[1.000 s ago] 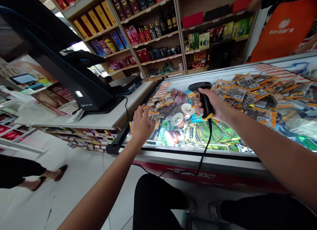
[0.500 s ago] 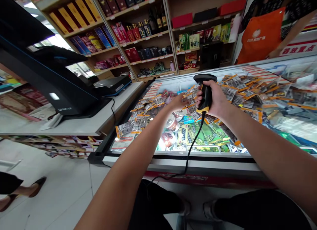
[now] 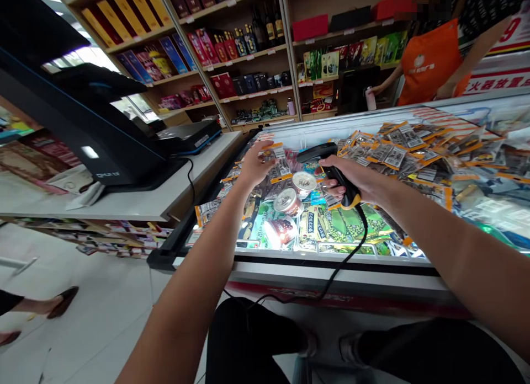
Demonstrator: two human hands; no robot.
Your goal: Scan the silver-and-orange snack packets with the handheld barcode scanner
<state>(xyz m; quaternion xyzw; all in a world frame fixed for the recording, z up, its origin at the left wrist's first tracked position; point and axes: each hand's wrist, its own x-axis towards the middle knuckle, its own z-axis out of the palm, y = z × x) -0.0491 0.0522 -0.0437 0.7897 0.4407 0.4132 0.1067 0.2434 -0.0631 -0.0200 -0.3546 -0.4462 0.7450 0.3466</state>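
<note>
My left hand (image 3: 255, 164) is over the left part of a lit glass-sided freezer (image 3: 302, 262), fingers curled at the edge of a small clear packet (image 3: 281, 162) with orange ends and a printed label. The fingertips are partly hidden, but the packet appears pinched. My right hand (image 3: 345, 177) grips a black and yellow barcode scanner (image 3: 340, 180), its head tilted left toward that packet. From its handle a black cable (image 3: 345, 262) hangs over the freezer's front edge. Below the hands lie round tubs (image 3: 289, 202) and green bags (image 3: 343, 224).
Many similar orange-edged packets (image 3: 393, 152) are heaped on the right. On the left, a counter (image 3: 141, 207) carries a black checkout terminal (image 3: 111, 158). Stocked shelves (image 3: 244, 58) rise behind. Across the freezer stands a person in an orange apron (image 3: 430, 61).
My left hand has moved left from the right-hand packets, bringing a packet along. The scanner has dropped slightly and tilted left in my right hand. The person opposite has lowered a bottle.
</note>
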